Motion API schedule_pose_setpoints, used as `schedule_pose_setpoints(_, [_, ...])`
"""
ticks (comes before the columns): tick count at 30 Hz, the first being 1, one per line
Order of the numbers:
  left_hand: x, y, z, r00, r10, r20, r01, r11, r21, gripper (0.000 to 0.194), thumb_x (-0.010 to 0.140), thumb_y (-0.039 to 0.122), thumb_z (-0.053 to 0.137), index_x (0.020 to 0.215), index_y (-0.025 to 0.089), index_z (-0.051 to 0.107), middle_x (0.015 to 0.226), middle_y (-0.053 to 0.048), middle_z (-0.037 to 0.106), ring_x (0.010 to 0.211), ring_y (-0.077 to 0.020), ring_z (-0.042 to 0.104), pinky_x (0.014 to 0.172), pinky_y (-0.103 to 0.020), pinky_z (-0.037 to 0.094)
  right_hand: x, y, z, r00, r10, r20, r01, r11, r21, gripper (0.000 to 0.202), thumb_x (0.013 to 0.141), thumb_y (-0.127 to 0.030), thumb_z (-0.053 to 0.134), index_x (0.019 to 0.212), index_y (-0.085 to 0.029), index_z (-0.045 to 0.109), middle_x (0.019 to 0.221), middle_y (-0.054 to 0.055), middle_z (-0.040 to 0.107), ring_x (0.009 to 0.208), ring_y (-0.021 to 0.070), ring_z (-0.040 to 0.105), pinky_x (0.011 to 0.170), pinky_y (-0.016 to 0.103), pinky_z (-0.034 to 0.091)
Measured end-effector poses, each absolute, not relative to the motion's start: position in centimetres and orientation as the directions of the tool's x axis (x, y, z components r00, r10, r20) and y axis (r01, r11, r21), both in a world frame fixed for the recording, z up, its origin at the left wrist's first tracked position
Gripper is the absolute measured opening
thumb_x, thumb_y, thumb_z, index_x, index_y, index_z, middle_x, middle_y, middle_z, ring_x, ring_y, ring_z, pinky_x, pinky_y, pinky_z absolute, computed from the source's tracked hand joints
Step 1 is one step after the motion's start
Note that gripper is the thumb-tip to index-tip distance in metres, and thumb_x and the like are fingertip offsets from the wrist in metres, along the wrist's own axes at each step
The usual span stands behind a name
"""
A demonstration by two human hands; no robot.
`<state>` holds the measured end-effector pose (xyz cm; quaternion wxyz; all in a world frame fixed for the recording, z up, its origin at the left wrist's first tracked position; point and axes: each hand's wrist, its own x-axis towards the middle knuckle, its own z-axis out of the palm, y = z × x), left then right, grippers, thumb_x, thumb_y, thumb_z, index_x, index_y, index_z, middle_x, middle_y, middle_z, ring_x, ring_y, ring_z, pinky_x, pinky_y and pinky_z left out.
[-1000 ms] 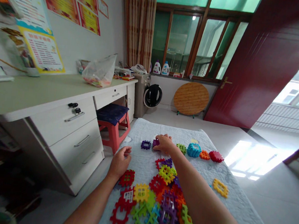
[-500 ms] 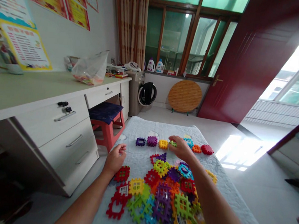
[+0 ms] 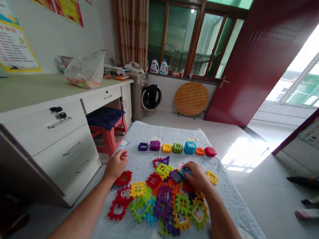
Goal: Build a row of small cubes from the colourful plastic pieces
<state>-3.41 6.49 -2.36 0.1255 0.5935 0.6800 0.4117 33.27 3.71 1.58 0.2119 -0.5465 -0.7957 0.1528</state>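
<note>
My right hand point(image 3: 196, 175) is over the far right side of a loose pile of plastic interlocking building pieces, its fingers curled onto a blue interlocking piece point(image 3: 186, 171). My left hand point(image 3: 117, 164) rests at the pile's left edge with its fingers curled in, and nothing shows in it. Just below it lies a red square piece point(image 3: 124, 178). Purple pieces point(image 3: 164, 202), a yellow window piece point(image 3: 138, 189) and a red frame point(image 3: 118, 208) lie in the pile. Beyond it runs a row of small stacks, among them a green stack point(image 3: 177, 148) and a taller blue stack point(image 3: 190, 147).
A pale blue cloth point(image 3: 169, 131) covers the low surface under the pieces. On the left stand a desk with drawers point(image 3: 69, 141) and a red stool point(image 3: 110, 130). A single yellow piece point(image 3: 212, 177) lies right of my right hand.
My right hand has drawn back from the green stack in the row to the blue piece in the pile. The green stack now stands uncovered. My left hand stays curled at the left.
</note>
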Motion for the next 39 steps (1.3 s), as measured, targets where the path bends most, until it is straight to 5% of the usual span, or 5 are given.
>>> schedule_pose_setpoints(7, [-3.2,6.3,-1.9,-0.268,0.918,0.293,0.702,-0.022,0.712,0.032,0.071,0.023,0.044,0.098,0.017,0.06,0.093,-0.007,0.069,0.087,-0.0188,0.065,0.083,-0.03,0.049,34.3,4.2,1.7,-0.101,0.965,0.243,0.734,0.237,-0.636,0.023,0.076,-0.02,0.046,0.09,-0.018,0.064,0.084,0.004,0.066,0.073,0.0154,0.057,0.07,0.027,0.044])
schedule_pose_setpoints(17, [-3.3,6.4,-2.0,-0.261,0.922,0.287,0.697,-0.026,0.717,0.031,0.071,0.023,0.045,0.097,0.018,0.06,0.092,-0.006,0.069,0.086,-0.0185,0.065,0.082,-0.029,0.049,34.1,4.3,0.6,-0.204,0.949,0.239,0.817,0.3,-0.493,0.021,0.073,-0.019,0.049,0.088,-0.018,0.064,0.088,0.005,0.065,0.082,0.0175,0.057,0.079,0.028,0.042])
schedule_pose_setpoints(39, [-3.7,6.1,-2.0,-0.315,0.909,0.271,0.519,-0.074,0.852,0.031,0.068,0.028,0.049,0.093,0.015,0.062,0.086,-0.006,0.071,0.083,-0.0189,0.066,0.08,-0.03,0.051,34.5,4.5,0.4,-0.195,0.946,0.258,0.794,0.307,-0.525,0.022,0.074,-0.021,0.048,0.089,-0.019,0.064,0.089,0.006,0.066,0.085,0.019,0.058,0.08,0.031,0.043])
